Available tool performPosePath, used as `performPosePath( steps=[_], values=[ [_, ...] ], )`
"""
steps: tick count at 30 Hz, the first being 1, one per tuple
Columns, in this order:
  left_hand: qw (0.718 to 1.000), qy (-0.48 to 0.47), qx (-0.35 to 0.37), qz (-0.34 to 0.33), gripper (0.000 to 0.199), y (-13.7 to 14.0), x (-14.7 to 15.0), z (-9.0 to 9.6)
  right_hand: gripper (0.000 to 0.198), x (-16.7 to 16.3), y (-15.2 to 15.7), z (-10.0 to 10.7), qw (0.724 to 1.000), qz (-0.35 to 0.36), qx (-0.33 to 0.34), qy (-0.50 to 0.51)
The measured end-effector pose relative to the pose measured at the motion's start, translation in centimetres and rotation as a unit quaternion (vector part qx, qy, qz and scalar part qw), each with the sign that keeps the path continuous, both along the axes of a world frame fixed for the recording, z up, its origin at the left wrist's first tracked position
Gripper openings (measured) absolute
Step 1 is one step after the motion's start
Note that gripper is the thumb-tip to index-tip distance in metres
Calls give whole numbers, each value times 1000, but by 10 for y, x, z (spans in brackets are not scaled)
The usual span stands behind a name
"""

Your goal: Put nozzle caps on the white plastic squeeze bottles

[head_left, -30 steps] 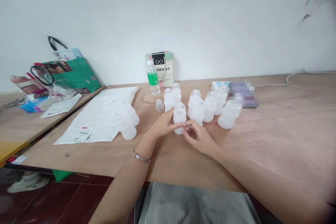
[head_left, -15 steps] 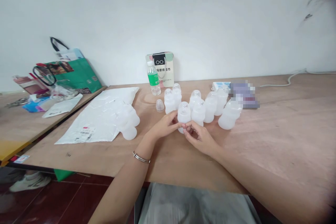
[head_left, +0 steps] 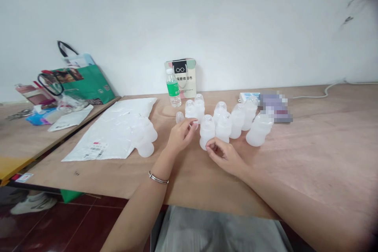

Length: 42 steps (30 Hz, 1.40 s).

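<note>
A small translucent white bottle (head_left: 207, 132) with a domed cap stands on the wooden table (head_left: 310, 145), at the front of a cluster of several like bottles (head_left: 236, 120). My left hand (head_left: 180, 137) hovers just left of it, fingers loosely spread, fingertips near another bottle (head_left: 190, 109) and a loose clear cap (head_left: 179, 117). My right hand (head_left: 224, 156) rests on the table just below the front bottle's base, fingers loosely curled, holding nothing.
A white mailer bag (head_left: 112, 126) lies to the left with more bottles (head_left: 146, 139) on it. A green-labelled water bottle (head_left: 173, 88) and a small paper bag (head_left: 184, 75) stand by the wall. A second table (head_left: 17, 145) holds a green bag (head_left: 82, 82).
Both hands held the front bottle and shifted it slightly right into the cluster. Now they have let go; my left hand has drawn away up and left.
</note>
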<state>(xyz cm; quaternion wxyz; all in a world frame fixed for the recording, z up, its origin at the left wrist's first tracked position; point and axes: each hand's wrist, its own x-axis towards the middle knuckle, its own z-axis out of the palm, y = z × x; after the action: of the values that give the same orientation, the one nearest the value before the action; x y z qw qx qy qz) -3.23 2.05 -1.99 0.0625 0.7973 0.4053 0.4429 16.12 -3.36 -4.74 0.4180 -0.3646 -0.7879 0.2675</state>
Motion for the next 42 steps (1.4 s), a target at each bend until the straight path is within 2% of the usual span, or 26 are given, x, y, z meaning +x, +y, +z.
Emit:
performPosePath(
  steps=[3,7,11,13,17,21,24,26,28,31,34,35,37,40,42],
  values=[
    [995,-55,39,80,27,8,-2,-3,6,-1,0,0,1000,0,-1,2],
    [985,-80,44,145,31,25,-9,-11,9,-2,1,-1,1000,6,0,4],
    [982,-10,-23,188,54,42,-15,-22,10,-3,2,-3,1000,10,-3,2],
    [978,32,-64,196,56,48,-18,-27,10,-3,2,-4,1000,12,-4,0],
    [975,46,-75,205,44,49,-22,-29,11,-4,2,-3,1000,13,-7,-1],
    [972,29,-47,226,32,43,-18,-21,10,-3,1,-1,1000,10,-11,-2],
    [974,-1,20,224,34,30,-13,-8,9,-3,1,-1,1000,12,-13,-1],
    [967,-44,95,233,37,17,-12,5,9,-2,1,-1,1000,11,-13,-2],
    [944,-98,188,254,39,0,-18,19,7,-1,1,-2,1000,7,-12,-2],
    [892,-137,315,294,42,-28,-39,40,6,0,2,-2,1000,5,-10,-2],
    [856,-154,363,335,44,-49,-69,50,7,-1,1,-1,1000,7,-7,-2],
    [855,-155,360,341,44,-52,-79,50,8,-1,1,-1,1000,8,-8,-1],
    [870,-131,323,350,43,-55,-95,46,10,-2,1,0,1000,12,-11,-1],
    [911,-43,206,356,39,-52,-108,35,11,-3,1,1,1000,11,-16,0],
    [927,-11,118,356,36,-50,-110,27,11,-3,1,1,1000,8,-19,-1]
  ],
)
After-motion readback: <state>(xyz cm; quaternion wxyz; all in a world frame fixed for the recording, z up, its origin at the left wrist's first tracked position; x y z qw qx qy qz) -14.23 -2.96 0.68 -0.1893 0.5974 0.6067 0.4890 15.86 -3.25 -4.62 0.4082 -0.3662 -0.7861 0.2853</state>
